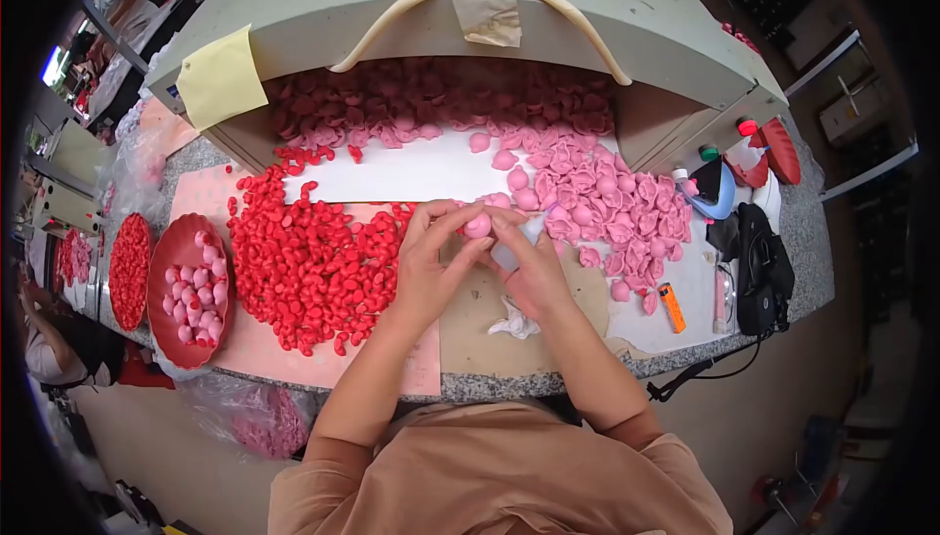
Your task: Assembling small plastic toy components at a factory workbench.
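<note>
My left hand [429, 263] pinches a small pink ball-shaped piece [478, 226] between thumb and fingers, over the middle of the table. A bit of red shows at its left side. Close beside it, my right hand [539, 276] is closed round a small translucent squeeze bottle [532, 231] with a thin nozzle tilted up to the right. The right fingertips come up against the pink piece. Left of my hands spreads a heap of glossy red pieces [308, 276]. To the right lies a heap of pink petal-like and rounded pieces [627, 207].
An oval red tray [163, 327] holds pink balls with red parts; another tray of red pieces [129, 271] stands farther left. A grey hood-like box [392, 31] arches over the back. Right are an orange lighter [672, 308], a black pouch [762, 271] and a blue scoop-shaped container [720, 204].
</note>
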Available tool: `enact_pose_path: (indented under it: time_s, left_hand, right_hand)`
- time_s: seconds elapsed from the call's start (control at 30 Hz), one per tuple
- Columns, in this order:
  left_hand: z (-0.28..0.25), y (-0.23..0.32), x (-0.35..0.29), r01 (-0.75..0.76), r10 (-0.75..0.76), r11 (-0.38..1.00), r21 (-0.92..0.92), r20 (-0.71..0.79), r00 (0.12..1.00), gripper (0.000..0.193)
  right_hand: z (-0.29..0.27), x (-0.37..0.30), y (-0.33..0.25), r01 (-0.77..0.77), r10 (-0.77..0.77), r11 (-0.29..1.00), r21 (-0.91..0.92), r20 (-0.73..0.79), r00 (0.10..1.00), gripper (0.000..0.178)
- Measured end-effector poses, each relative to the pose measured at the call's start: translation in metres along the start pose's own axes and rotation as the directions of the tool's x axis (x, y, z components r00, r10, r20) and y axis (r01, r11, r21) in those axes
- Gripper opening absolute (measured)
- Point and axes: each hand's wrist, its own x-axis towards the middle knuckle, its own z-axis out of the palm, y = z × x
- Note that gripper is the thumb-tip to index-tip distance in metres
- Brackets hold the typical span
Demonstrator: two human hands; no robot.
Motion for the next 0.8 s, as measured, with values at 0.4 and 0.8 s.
enact_pose_path:
  time_s: [0.4,0.8]
  left_hand:
    - [0.008,-0.006,-0.003,0.138,-0.152,0.886,-0.442,0.002,0.988,0.037]
    - [0.004,-0.008,-0.002,0.195,-0.24,0.721,-0.664,0.025,0.97,0.026]
  right_hand:
    - [-0.001,0.0,-0.001,0.06,-0.058,0.998,-0.015,0.104,0.993,0.035]
    - [-0.002,0.003,0.002,0.169,-0.168,0.986,0.014,0.202,0.965,0.033]
